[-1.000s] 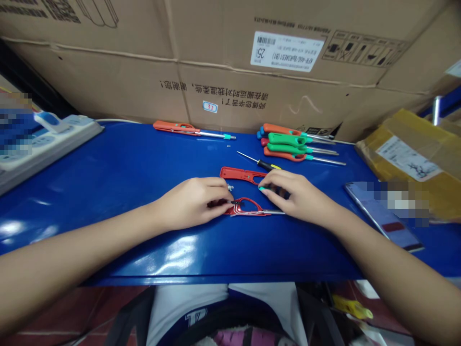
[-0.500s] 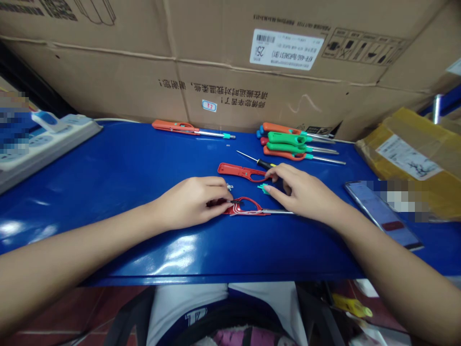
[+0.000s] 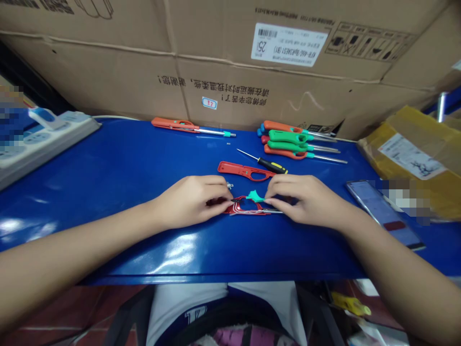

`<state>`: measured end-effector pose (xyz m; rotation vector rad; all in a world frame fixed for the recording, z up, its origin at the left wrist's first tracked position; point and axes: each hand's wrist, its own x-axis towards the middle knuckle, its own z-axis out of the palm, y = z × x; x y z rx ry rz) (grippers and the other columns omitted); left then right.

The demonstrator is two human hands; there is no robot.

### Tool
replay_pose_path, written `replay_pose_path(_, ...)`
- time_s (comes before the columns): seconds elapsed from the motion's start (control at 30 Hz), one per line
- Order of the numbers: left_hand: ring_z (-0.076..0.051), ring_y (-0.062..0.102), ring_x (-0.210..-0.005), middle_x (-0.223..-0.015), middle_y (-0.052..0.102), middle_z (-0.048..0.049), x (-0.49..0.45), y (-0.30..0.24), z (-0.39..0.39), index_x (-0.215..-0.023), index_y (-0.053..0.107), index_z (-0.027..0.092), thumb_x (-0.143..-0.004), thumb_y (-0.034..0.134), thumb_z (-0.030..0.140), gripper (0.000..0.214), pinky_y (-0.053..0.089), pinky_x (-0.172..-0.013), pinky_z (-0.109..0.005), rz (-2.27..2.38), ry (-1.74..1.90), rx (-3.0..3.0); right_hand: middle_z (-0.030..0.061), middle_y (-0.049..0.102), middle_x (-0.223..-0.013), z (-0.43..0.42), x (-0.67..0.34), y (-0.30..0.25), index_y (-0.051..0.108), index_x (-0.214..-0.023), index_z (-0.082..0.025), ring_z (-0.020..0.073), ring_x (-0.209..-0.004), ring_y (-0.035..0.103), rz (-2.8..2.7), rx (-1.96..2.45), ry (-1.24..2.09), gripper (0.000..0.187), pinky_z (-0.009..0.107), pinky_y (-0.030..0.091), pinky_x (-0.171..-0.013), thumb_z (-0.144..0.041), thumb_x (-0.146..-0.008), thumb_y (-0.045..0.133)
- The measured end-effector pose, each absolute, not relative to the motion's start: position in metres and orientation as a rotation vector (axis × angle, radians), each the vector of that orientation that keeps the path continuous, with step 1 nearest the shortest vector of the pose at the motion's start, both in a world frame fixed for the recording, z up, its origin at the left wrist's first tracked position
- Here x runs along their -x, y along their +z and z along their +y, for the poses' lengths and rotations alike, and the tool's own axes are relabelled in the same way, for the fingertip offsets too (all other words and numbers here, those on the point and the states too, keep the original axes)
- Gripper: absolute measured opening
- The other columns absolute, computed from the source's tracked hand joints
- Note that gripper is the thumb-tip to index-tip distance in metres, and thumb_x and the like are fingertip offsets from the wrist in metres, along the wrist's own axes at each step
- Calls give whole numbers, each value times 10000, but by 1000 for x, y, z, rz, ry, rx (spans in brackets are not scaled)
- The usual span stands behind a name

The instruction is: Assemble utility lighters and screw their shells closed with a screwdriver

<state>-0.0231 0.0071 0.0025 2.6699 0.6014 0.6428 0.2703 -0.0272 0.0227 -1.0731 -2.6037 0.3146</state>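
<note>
On the blue table (image 3: 126, 173) lies an opened red lighter half (image 3: 245, 206) with a metal tube sticking out to the right. My left hand (image 3: 194, 199) pinches its left end, fingers closed. My right hand (image 3: 306, 197) pinches a small teal plastic piece (image 3: 255, 196) and holds it over the middle of the red half. Just behind lies the other red shell half (image 3: 242, 170). A small black and yellow screwdriver (image 3: 266, 163) rests beside it.
Several assembled long lighters, green and orange (image 3: 291, 142), lie at the back right, and one orange one (image 3: 180, 126) at the back centre. Big cardboard boxes (image 3: 230, 57) wall the rear. A white power strip (image 3: 46, 137) sits left, a phone (image 3: 385, 211) and a yellow parcel (image 3: 414, 154) right.
My right hand picked up the teal piece from the table and carried it left onto the red lighter half. My left hand stayed where it was.
</note>
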Motion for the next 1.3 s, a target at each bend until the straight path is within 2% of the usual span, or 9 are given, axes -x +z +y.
replay_pose_path(0.43, -129, 652, -794, -913, 696, -47, 21, 4, 6, -955, 705, 152, -993, 592, 226, 141, 507, -713, -225, 607, 646, -2643, 32, 710, -951, -31, -258, 16, 671, -912, -215, 141, -804, 655, -2674, 923, 317, 181, 257, 464, -721, -225, -1006, 516)
replay_pose_path(0.7, -111, 628, -710, -798, 692, -21, 16, 4, 2, -860, 737, 157, -943, 656, 193, 122, 480, -641, -205, 651, 788, -2494, 42, 710, -957, -31, -256, 14, 681, -915, -213, 148, -805, 644, -2688, 866, 343, 208, 260, 468, -717, -228, -1017, 501)
replay_pose_path(1.3, -102, 649, -713, -815, 716, -18, 15, 3, 2, -868, 767, 163, -938, 687, 198, 111, 483, -647, -200, 626, 790, -2427, 34, 703, -947, -30, -255, 13, 668, -930, -212, 143, -806, 647, -2696, 859, 317, 195, 256, 458, -709, -229, -1020, 496)
